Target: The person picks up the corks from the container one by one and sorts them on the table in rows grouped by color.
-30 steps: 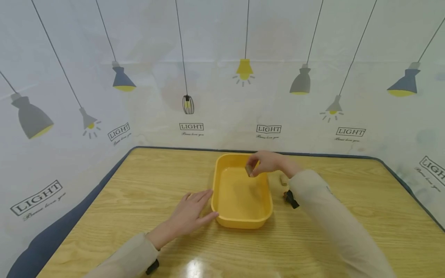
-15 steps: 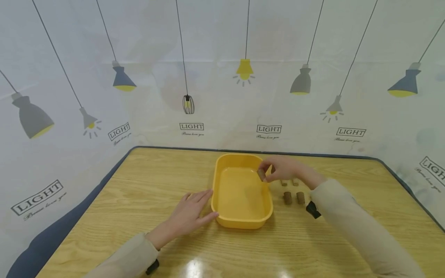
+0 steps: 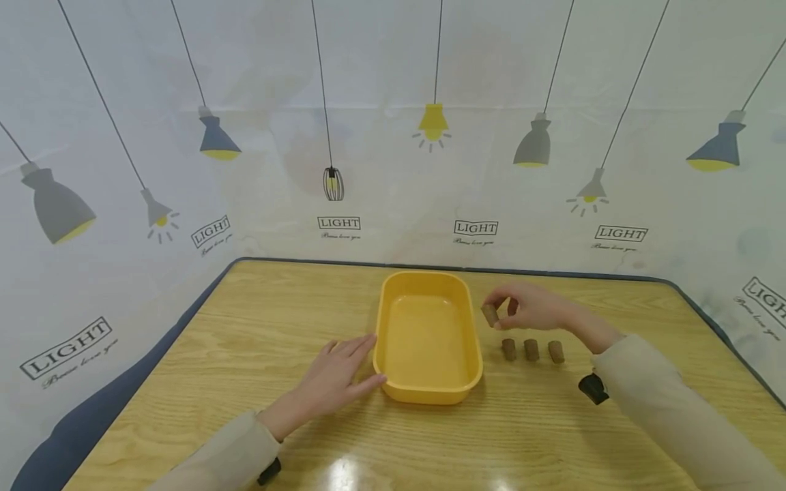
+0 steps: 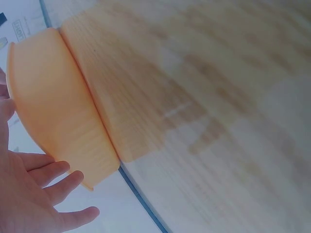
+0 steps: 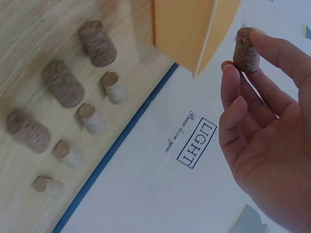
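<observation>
My right hand [image 3: 535, 305] pinches a brown cork [image 3: 489, 314] between thumb and fingertips, raised just past the right rim of a yellow tray [image 3: 430, 394]. In the right wrist view that cork [image 5: 246, 50] stands nearly upright. Three like it lie in a row on the table, the nearest to the tray being a brown cork [image 3: 509, 349]. Beyond them, several smaller pale corks [image 5: 91, 119] with brown tops show in the right wrist view; my hand hides them in the head view. My left hand [image 3: 331, 375], fingers spread, touches the tray's left rim.
The wooden table [image 3: 264, 300] has a dark blue edge strip [image 3: 319, 262] along the back. Behind it hangs a pale wall sheet [image 3: 393, 204] printed with lamps. A black strap piece [image 3: 593, 389] hangs at my right cuff.
My right hand has moved right, from over the tray to beyond its right rim, still holding the cork. The row of brown corks has come into sight. My left hand has stayed put.
</observation>
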A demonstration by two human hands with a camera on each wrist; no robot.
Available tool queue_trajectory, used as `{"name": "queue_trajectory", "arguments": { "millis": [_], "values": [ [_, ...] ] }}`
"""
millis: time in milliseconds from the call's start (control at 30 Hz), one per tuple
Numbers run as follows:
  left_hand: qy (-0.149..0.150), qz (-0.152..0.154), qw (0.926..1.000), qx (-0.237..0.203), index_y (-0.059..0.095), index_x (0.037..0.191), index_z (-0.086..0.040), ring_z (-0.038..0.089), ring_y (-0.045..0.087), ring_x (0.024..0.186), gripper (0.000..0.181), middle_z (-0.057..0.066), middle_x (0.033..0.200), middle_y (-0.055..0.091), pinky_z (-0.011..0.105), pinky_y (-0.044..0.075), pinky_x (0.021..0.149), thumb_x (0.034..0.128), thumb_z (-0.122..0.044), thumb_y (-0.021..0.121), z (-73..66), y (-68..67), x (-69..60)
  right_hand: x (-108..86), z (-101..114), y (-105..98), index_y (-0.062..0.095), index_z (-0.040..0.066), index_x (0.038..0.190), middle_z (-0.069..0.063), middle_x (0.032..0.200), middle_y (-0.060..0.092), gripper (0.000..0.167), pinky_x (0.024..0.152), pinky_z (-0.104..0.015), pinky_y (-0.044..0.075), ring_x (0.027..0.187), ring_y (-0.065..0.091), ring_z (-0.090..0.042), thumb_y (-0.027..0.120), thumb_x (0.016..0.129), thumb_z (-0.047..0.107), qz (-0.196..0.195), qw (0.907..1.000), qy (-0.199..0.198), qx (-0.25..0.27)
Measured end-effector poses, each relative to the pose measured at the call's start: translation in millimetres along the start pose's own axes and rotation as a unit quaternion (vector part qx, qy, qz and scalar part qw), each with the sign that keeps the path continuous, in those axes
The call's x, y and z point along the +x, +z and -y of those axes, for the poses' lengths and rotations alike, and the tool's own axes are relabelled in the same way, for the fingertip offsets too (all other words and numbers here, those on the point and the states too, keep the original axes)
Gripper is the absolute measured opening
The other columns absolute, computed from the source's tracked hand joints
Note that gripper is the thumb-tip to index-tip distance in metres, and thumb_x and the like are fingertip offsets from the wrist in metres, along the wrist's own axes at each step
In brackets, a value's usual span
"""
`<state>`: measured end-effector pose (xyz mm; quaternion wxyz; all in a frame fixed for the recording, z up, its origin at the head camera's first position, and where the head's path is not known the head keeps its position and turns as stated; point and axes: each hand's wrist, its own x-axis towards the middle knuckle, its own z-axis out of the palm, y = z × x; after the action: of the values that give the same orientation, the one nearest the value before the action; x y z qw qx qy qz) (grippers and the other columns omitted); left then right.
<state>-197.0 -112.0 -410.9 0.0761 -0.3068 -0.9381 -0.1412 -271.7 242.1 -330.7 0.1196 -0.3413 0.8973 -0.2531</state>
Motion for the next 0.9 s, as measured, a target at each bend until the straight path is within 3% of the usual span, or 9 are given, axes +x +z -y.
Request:
{"name": "queue_trajectory", "arguments": {
  "millis": [233,433,633,900],
  "values": [
    [-0.002,0.002,1.0,-0.004,0.035,0.135,-0.004,0.022,0.036,0.12,0.072,0.008,0.135,0.038,0.052,0.023,0.094,0.0868,-0.057,0.038,-0.4,-0.6,0.3,-27.8,-13.2,-3.1,0.053,-0.002,0.114,-0.007,0.104,0.056,0.037,0.071,-0.033,0.045,0.084,0.053,-0.018,0.062,0.082,0.015,-0.009,0.9999,0.002,0.006],
    [-0.003,0.007,0.9999,-0.008,0.035,0.135,-0.003,0.022,0.035,0.121,0.072,0.007,0.135,0.037,0.052,0.023,0.095,0.0869,-0.056,0.038,-0.6,-0.7,-0.2,-53.9,-27.5,-3.0,0.05,-0.004,0.117,-0.01,0.105,0.055,0.041,0.066,-0.031,0.046,0.082,0.054,-0.016,0.06,0.085,0.019,-0.015,0.9997,0.016,-0.004],
    [-0.004,0.007,0.9999,-0.009,0.034,0.135,-0.003,0.022,0.036,0.121,0.071,0.008,0.135,0.037,0.052,0.023,0.095,0.0872,-0.055,0.038,-0.9,-0.6,-0.4,-74.9,-43.9,-0.9,0.049,-0.008,0.117,-0.015,0.107,0.054,0.044,0.067,-0.032,0.045,0.087,0.053,-0.021,0.061,0.085,0.018,-0.032,0.9993,0.016,-0.006],
    [-0.006,0.008,0.9999,-0.01,0.034,0.136,-0.004,0.022,0.035,0.121,0.071,0.008,0.135,0.037,0.052,0.022,0.095,0.0872,-0.056,0.037,-1.5,-1.4,-0.5,-100.0,-67.7,5.6,0.051,-0.009,0.115,-0.012,0.103,0.056,0.041,0.066,-0.03,0.046,0.089,0.052,-0.028,0.061,0.084,0.016,-0.049,0.9982,0.028,-0.019]
  ]
}}
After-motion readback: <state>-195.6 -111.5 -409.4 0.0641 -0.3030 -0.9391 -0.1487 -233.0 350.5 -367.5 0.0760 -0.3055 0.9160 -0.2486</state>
